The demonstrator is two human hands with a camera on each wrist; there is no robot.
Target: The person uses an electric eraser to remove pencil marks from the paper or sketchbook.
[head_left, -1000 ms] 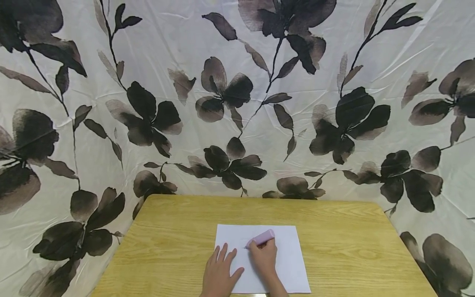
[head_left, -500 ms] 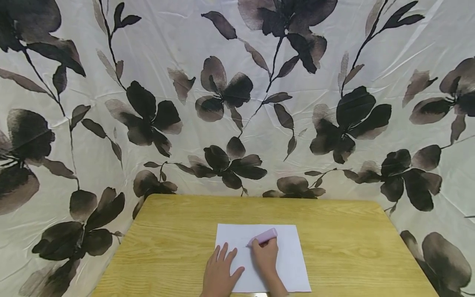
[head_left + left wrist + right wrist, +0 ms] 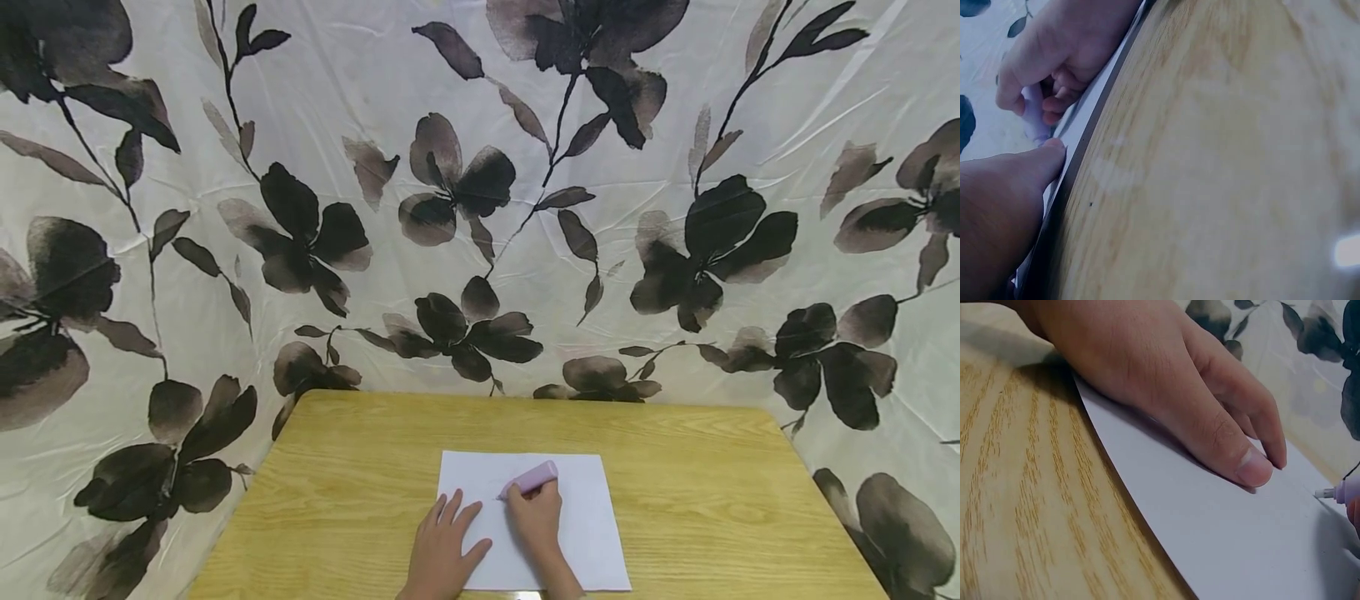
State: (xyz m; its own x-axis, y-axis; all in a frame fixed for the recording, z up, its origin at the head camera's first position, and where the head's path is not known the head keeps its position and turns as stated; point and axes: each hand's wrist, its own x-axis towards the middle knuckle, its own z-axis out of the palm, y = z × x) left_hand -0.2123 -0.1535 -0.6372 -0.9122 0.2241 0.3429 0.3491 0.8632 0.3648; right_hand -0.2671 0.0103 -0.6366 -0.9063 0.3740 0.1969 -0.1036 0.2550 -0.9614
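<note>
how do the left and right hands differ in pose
The left hand lies with straight, spread fingers; the right hand curls round a thick, pale purple pen. The left hand sits across the left edge of the white rectangular paper sheet; the right hand is nearer its middle. Both are bare.

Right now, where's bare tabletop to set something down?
Bare: table left of the left hand, right of the paper, and between paper and floral cloth. Crowded: on the paper, where the right hand grips a lilac pen.
</note>
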